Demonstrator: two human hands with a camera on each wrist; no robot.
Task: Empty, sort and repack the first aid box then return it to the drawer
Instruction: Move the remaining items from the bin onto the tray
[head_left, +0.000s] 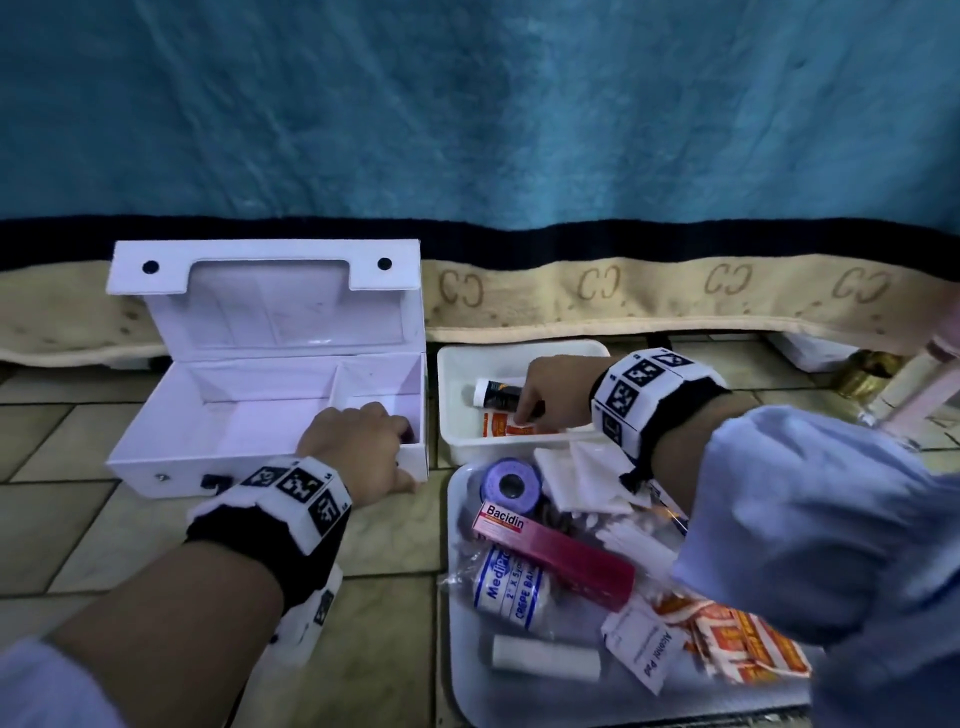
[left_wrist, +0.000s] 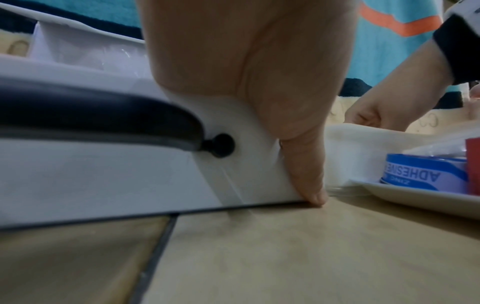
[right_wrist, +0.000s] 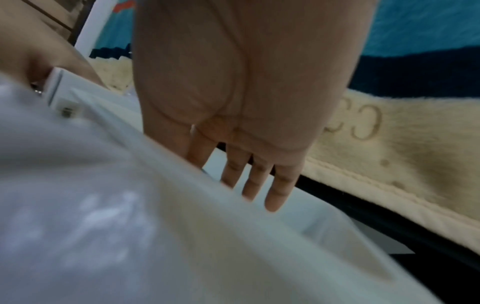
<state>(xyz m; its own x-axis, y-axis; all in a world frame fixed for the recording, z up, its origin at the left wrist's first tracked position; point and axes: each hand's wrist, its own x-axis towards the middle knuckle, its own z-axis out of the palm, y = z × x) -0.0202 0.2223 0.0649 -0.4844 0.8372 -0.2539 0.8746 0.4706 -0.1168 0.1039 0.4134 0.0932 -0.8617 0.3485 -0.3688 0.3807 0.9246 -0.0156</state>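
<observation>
My left hand (head_left: 358, 447) grips the front right corner of the white rectangular first aid box (head_left: 208, 431), which sits on the tiled floor (head_left: 78, 525) with its lid standing open. My fingers (head_left: 387, 418) curl over the front wall into the small right compartment, and in the left wrist view my thumb (left_wrist: 306, 174) presses down the outside of the wall to the floor. Both compartments that I can see hold nothing. The box front carries a dark handle (left_wrist: 103, 115) on black studs, left of my thumb.

My right hand (head_left: 556, 389) reaches into the small white plastic tub (head_left: 452, 374) just right of the box. Its fingers (head_left: 524, 410) touch an orange-and-white plaster strip (head_left: 506, 423) on the tub's bottom; whether they pinch it I cannot tell. A white tube with a dark label (head_left: 496, 392) lies just beyond them.

Nearer me than that hand, a pale flat tray (head_left: 467, 675) holds a blue roll of adhesive tape (head_left: 511, 480), a red Bacidin carton (head_left: 561, 551), a wrapped crepe bandage (head_left: 509, 587), a white gauze roll (head_left: 545, 657), an alcohol pad sachet (head_left: 644, 649) and loose orange plasters (head_left: 748, 644).
</observation>
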